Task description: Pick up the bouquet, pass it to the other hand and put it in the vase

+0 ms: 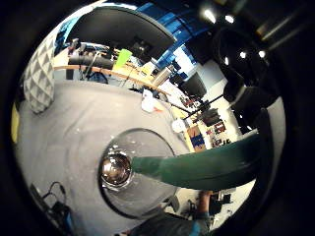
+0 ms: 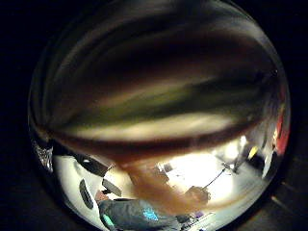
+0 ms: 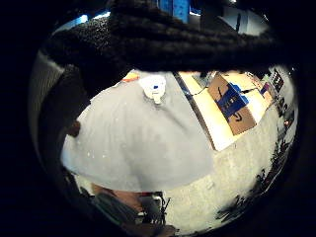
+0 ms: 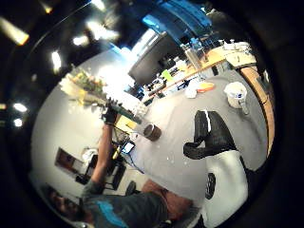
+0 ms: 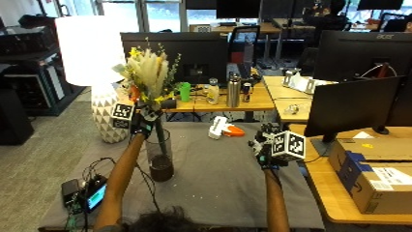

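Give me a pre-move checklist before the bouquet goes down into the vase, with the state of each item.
1. Left hand grips the bouquet: ok.
2. Stems sit above the glass vase mouth: ok; in the left little finger side view the green stems point at it.
3. Stems already touching the vase bottom: cannot tell.
4. Vase upright on the grey table: ok.
5. Right hand clear of the vase, holding nothing: ok.

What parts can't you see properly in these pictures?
- Stem ends of the dried-flower bouquet: in the outside view the left hand and the clear glass vase blur them.
- Left thumb-side palm view: a blurred smear fills it.
- Right hand: marker cube covers its fingers in the outside view.
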Motion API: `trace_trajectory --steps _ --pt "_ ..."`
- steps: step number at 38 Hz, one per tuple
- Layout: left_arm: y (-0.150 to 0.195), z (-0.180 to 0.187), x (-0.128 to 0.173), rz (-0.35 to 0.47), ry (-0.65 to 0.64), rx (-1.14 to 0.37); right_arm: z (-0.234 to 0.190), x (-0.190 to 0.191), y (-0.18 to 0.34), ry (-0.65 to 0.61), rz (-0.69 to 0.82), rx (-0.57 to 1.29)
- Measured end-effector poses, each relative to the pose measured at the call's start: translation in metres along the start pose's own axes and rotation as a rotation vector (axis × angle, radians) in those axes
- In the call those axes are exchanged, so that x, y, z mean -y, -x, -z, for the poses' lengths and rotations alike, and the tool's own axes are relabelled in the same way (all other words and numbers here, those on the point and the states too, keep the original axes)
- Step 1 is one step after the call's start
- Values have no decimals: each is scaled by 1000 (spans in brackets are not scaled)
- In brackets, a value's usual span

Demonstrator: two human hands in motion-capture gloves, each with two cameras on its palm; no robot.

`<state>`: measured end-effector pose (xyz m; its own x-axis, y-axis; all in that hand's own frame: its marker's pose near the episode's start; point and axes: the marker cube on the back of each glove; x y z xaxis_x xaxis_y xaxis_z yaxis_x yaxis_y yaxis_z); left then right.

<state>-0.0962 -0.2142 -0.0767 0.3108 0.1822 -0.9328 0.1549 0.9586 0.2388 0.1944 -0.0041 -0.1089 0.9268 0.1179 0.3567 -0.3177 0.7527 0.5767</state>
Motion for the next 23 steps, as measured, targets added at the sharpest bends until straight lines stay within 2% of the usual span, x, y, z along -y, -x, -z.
trace_trajectory --steps 1,2,5,9,13,17,23 --pt "4 -2 -3 66 3 -13 0 0 0 -2 2 -1" --pt "7 -3 -6 100 6 -15 0 -1 0 -2 3 0" --pt "14 -3 -14 154 22 27 0 -2 0 -3 3 6" --pt "27 2 -25 189 45 167 3 -4 0 -2 -1 14" --pt "41 16 -38 181 40 268 0 -4 0 1 -4 15" --pt "54 38 -51 151 -7 234 -2 -4 4 11 0 8" --pt "53 65 -79 110 -88 208 -11 -4 16 18 24 21"
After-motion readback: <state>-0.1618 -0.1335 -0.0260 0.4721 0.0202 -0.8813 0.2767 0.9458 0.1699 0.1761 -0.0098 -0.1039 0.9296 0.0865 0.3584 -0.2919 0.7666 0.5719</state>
